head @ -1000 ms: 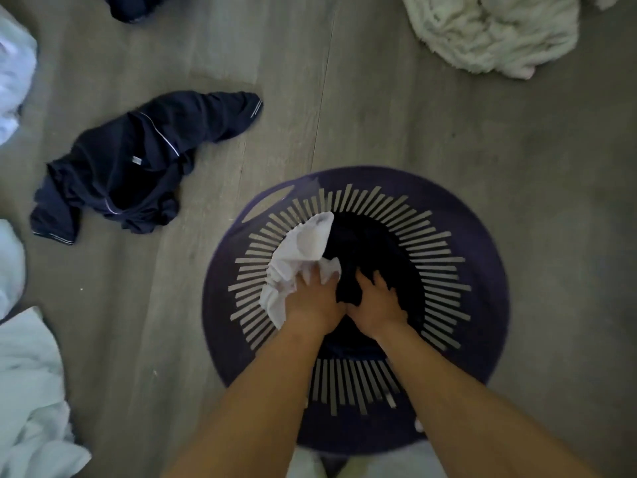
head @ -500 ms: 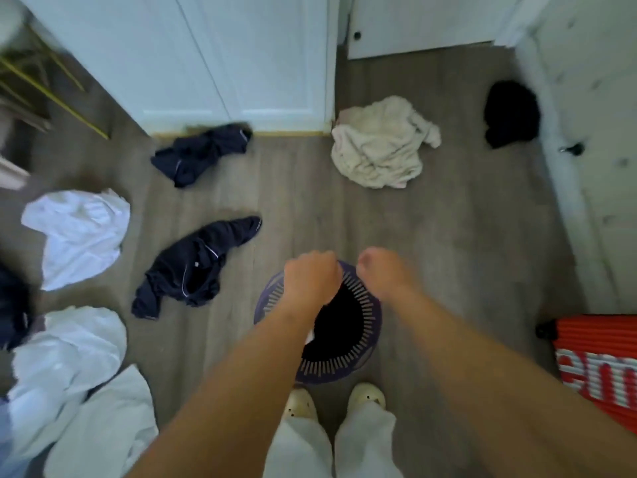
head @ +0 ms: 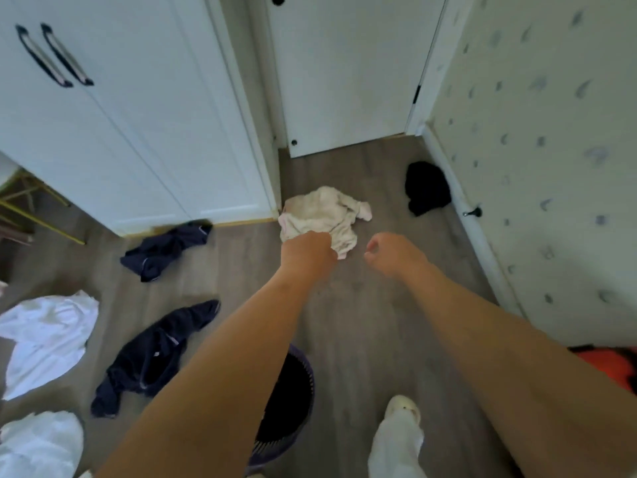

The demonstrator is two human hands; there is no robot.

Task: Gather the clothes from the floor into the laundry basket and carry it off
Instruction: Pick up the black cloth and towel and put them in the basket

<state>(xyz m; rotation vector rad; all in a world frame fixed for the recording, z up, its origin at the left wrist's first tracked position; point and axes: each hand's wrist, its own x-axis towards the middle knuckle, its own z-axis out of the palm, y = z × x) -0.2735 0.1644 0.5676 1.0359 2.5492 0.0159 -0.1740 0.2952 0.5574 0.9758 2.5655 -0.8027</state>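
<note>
The dark purple laundry basket (head: 299,401) stands on the floor by my feet, partly hidden under my left forearm. Both arms reach forward above the floor. My left hand (head: 306,251) shows its back, fingers curled under, holding nothing; it overlaps the near edge of a cream garment (head: 320,212) lying ahead. My right hand (head: 389,253) hangs loosely curled and empty to the right of that garment. A black garment (head: 427,188) lies by the right wall. Two navy garments (head: 165,250) (head: 155,357) and white clothes (head: 44,336) (head: 38,443) lie at the left.
White wardrobe doors (head: 138,132) with black handles stand at the left and a white door (head: 344,81) straight ahead. A patterned wall (head: 534,167) with a doorstop (head: 474,212) runs along the right. A red-orange object (head: 606,367) sits low right. My slippered foot (head: 401,408) is beside the basket.
My hands left the basket, where the left one held a white cloth, and rose forward empty. The view lifted from the basket to the door and the cream garment.
</note>
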